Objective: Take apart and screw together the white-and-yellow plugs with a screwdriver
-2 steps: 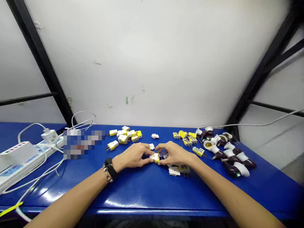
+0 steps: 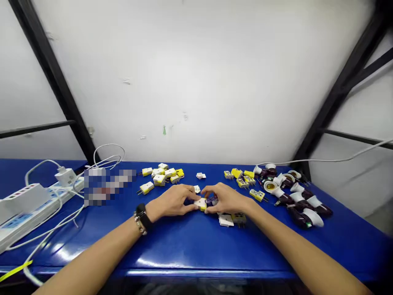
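Observation:
A small white-and-yellow plug (image 2: 201, 204) lies low over the blue table between my hands. My left hand (image 2: 173, 200) is closed, its thumb and index finger pinching the plug's left side. From the right, my right hand (image 2: 227, 198) curls around the plug's other end, thumb at the near edge. Something dark purple and shiny (image 2: 211, 200) shows under its arched fingers, too covered to name. Beneath the right wrist lie a white flat piece (image 2: 226, 220) and an opened plug part (image 2: 239, 218). Another small white piece (image 2: 197, 189) sits just behind my fingertips.
White-and-yellow plugs (image 2: 159, 179) are piled back left. Opened yellow plug halves (image 2: 243, 182) lie back right, beside several dark purple and white lamp holders (image 2: 297, 197). White pieces (image 2: 200, 175) lie at the back. A power strip (image 2: 39, 209) with loose white cables stands at left.

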A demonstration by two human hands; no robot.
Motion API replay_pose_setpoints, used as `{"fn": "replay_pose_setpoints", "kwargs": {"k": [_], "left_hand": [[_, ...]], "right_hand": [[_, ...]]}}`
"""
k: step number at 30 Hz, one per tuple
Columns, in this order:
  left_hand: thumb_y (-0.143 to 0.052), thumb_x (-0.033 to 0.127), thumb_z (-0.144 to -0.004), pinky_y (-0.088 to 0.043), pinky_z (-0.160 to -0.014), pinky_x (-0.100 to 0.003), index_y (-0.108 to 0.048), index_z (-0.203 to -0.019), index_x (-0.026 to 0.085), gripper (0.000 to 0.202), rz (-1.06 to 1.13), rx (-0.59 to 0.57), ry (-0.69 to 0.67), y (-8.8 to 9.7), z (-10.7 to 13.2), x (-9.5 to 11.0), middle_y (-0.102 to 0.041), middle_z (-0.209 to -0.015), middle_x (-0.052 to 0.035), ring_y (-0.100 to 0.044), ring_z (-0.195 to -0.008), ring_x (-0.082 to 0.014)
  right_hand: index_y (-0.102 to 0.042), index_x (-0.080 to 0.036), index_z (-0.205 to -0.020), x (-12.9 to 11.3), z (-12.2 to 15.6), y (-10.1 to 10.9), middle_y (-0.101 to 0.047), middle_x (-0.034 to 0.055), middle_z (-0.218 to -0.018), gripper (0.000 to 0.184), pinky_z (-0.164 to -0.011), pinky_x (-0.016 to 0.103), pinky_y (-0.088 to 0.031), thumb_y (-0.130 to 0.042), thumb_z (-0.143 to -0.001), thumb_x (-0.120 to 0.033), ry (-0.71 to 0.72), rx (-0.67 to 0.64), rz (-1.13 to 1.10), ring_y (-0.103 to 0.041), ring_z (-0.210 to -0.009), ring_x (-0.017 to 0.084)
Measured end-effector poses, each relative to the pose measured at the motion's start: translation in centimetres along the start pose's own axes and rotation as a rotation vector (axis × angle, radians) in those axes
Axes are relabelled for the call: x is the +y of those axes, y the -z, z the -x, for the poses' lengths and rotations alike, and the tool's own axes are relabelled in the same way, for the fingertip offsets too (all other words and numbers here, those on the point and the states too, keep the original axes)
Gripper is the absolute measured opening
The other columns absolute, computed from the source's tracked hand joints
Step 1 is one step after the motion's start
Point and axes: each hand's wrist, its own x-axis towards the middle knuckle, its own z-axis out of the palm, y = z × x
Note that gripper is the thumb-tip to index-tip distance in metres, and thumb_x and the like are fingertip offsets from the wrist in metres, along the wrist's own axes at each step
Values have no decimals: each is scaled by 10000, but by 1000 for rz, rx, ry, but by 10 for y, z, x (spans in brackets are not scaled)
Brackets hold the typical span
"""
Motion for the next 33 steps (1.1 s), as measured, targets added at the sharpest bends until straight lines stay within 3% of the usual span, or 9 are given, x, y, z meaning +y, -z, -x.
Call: {"fn": "replay_pose_setpoints", "kwargs": {"k": [7, 12, 15, 18, 21, 24, 33], "left_hand": [[-588, 412, -963, -436, -765, -285, -741, -1160, 288, 279, 18, 4, 16, -3, -2, 0, -702, -1013, -45, -651, -880, -212], [-697, 440, -866, -452, -773, -298, -728, -1180, 256, 365, 78, 16, 62, -1, -2, -2, -705, -1065, -58, -652, -890, -226], [-673, 405, -869, -464, -789, -303, -693, -1248, 254, 409, 84, 95, 107, 11, 3, -15, -710, -1076, -63, -650, -889, -220], [-575, 298, -904, -459, -778, -310, -736, -1153, 244, 302, -13, 183, 228, 24, 9, -35, -737, -1009, -55, -652, -868, -216], [-617, 264, -846, -449, -732, -310, -777, -978, 235, 209, -88, 85, 289, 28, 13, -48, -758, -930, -44, -666, -813, -219], [-664, 274, -812, -432, -693, -310, -782, -947, 254, 181, -100, -10, 310, 26, 13, -50, -769, -877, -31, -674, -784, -225], [-627, 245, -858, -423, -680, -300, -764, -894, 247, 142, -109, -53, 318, 19, 10, -50, -771, -904, -40, -682, -811, -227]], "right_hand": [[-721, -200, -1172, 1, 0, -1, -771, 65, -1075, 504, -814, 311, -503, -814, -709, -376, -7, -14, -43, -693, -990, 268], [-734, -214, -1138, 0, 0, -1, -770, 55, -1066, 472, -803, 311, -493, -809, -694, -352, -10, -9, -5, -686, -969, 263], [-735, -210, -1130, -2, -1, 0, -769, 57, -1060, 480, -810, 315, -491, -818, -678, -352, -27, -11, 18, -677, -984, 271], [-736, -203, -1128, -4, -1, 1, -765, 59, -1074, 475, -778, 298, -489, -812, -682, -349, -11, -18, 7, -683, -940, 249], [-760, -210, -1077, -7, 0, 1, -771, 47, -1047, 405, -735, 279, -477, -797, -692, -331, 18, -42, 8, -683, -887, 228], [-775, -221, -1050, -9, 0, 1, -774, 39, -1014, 384, -723, 274, -467, -799, -681, -324, 24, -44, 17, -676, -870, 224], [-777, -220, -1044, -11, 1, 4, -765, 29, -975, 409, -678, 254, -434, -802, -651, -327, 18, -92, 10, -656, -843, 206]]}}
